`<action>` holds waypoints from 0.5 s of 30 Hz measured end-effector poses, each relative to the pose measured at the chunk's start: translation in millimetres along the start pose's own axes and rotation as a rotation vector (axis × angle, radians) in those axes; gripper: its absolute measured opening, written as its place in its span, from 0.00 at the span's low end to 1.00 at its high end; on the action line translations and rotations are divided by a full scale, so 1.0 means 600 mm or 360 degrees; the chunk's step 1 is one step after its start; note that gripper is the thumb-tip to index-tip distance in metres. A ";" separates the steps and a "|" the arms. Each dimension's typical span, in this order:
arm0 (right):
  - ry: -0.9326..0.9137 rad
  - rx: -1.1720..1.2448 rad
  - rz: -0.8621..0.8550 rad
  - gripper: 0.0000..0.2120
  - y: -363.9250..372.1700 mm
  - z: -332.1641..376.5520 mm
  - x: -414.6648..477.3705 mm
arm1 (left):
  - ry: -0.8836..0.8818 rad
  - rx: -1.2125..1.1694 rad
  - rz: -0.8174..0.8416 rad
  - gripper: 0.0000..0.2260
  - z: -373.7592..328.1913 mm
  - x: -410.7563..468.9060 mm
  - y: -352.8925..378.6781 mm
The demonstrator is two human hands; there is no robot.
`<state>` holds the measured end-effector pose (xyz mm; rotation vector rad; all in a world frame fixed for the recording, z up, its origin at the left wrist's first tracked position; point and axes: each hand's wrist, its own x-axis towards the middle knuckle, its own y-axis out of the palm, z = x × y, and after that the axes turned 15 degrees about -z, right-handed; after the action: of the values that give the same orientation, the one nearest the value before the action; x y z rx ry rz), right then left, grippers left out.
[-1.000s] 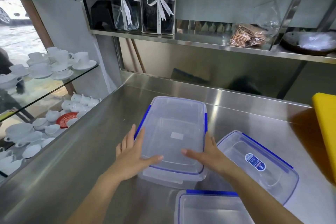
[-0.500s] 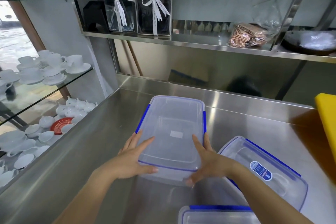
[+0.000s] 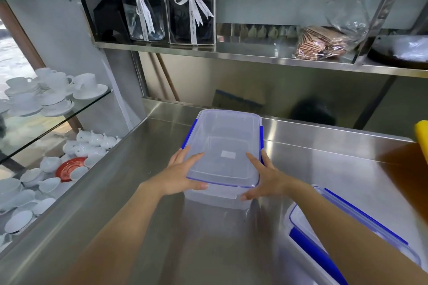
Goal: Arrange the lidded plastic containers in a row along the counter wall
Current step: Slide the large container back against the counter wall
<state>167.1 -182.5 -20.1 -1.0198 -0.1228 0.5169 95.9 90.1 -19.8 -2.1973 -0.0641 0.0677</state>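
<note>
The head view shows our long steel counter with its back wall. Our clear box with the blue clips has slid closer to that wall since a second ago, and its far end is now almost there. Our left hand and right hand press its two sides, holding it between them. The second box waits near our right arm.
</note>
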 end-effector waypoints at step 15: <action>0.0320 -0.0039 -0.0258 0.36 -0.096 -0.071 -0.206 | 0.0360 0.0858 0.0216 0.37 -0.223 -0.009 0.042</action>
<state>93.7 -297.3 22.8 -1.0700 -0.0326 0.2643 100.7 -32.9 38.7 -1.6554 0.2082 -0.0805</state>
